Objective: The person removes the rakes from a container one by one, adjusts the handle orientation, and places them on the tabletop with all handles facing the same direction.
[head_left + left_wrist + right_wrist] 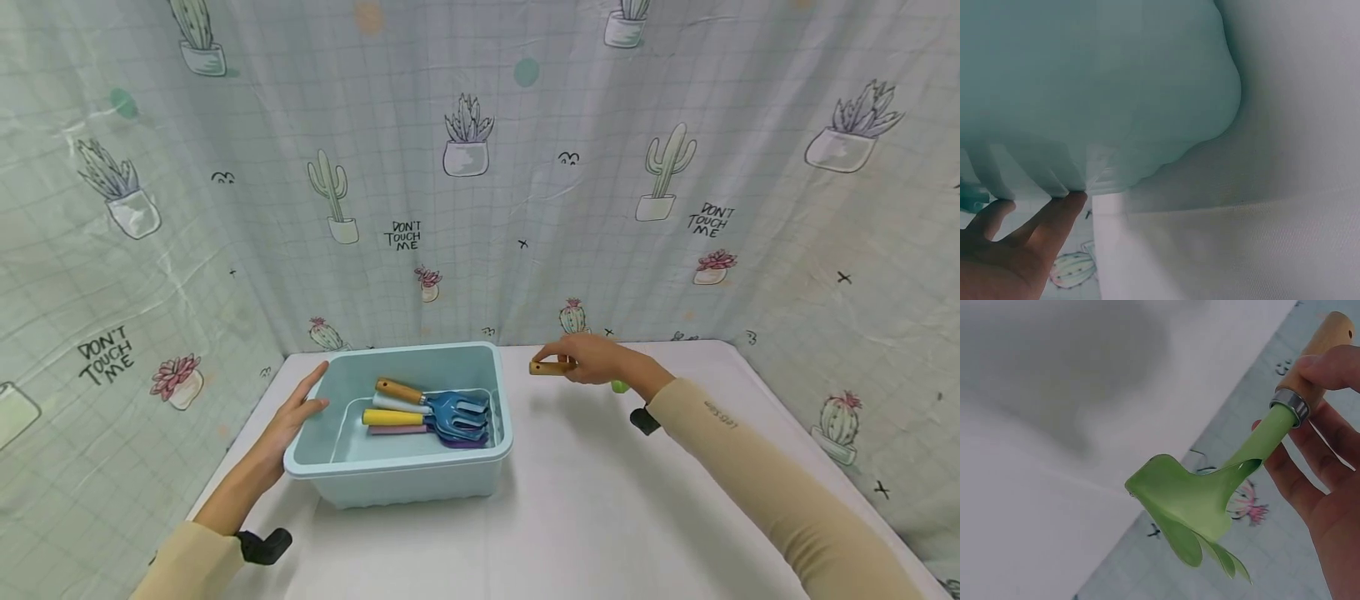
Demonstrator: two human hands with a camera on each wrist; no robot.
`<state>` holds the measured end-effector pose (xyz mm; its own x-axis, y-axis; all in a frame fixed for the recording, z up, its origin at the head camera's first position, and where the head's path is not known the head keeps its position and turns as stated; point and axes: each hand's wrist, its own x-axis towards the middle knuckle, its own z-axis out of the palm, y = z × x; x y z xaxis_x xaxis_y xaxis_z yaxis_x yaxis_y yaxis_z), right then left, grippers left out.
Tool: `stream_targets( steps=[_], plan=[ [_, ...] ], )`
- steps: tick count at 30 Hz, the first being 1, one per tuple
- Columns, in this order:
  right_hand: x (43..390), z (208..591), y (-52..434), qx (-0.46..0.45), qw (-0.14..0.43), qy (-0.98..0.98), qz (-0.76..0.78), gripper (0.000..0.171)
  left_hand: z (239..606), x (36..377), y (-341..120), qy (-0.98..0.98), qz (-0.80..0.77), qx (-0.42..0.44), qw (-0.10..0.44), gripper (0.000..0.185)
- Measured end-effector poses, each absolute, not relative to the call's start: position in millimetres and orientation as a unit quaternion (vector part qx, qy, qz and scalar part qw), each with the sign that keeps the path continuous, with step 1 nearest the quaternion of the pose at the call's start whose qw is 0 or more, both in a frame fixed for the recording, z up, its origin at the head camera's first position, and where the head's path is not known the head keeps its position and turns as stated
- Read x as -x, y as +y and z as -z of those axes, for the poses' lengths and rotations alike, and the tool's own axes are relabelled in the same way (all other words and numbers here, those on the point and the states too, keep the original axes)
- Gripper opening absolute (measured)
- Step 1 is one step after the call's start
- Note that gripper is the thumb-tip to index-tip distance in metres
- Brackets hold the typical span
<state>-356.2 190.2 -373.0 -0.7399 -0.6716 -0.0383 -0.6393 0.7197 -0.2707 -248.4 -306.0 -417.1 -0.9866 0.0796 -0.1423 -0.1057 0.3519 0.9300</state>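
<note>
A light blue plastic bin (405,483) stands on the white table (600,517). Inside lie several small garden tools: a blue hand rake (450,410) with a wooden handle, a yellow handle (392,417) and a purple tool (420,433). My left hand (300,408) rests with straight fingers against the bin's left wall (1085,100); its fingers (1054,219) touch the rim. My right hand (592,358) holds a green hand rake (1197,506) by its wooden handle (1319,350), lifted above the table to the right of the bin.
A cactus-print curtain (480,167) hangs behind and on both sides of the table. White table surface lies in front of and to the right of the bin.
</note>
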Motion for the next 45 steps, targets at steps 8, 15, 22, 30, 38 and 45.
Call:
stream_targets(
  steps=[8, 15, 22, 30, 38, 45],
  plan=[
    [363, 404, 196, 0.332, 0.096, 0.931, 0.122, 0.052, 418, 247, -306, 0.816, -0.573, 0.005, 0.079, 0.072],
    [367, 417, 197, 0.313, 0.102, 0.937, 0.115, 0.056, 418, 249, -305, 0.817, -0.572, 0.003, 0.076, 0.072],
    [369, 427, 200, 0.317, 0.097, 0.937, 0.109, 0.058, 419, 250, -306, 0.812, -0.579, -0.008, 0.071, 0.071],
    [371, 436, 204, 0.332, 0.091, 0.933, 0.109, 0.061, 419, 250, -308, 0.811, -0.580, -0.005, 0.074, 0.071],
    [370, 443, 203, 0.311, 0.095, 0.939, 0.110, 0.060, 420, 252, -308, 0.812, -0.579, -0.004, 0.071, 0.072],
    [374, 451, 201, 0.297, 0.101, 0.945, 0.098, 0.056, 421, 253, -307, 0.809, -0.583, -0.005, 0.074, 0.072]
  ],
)
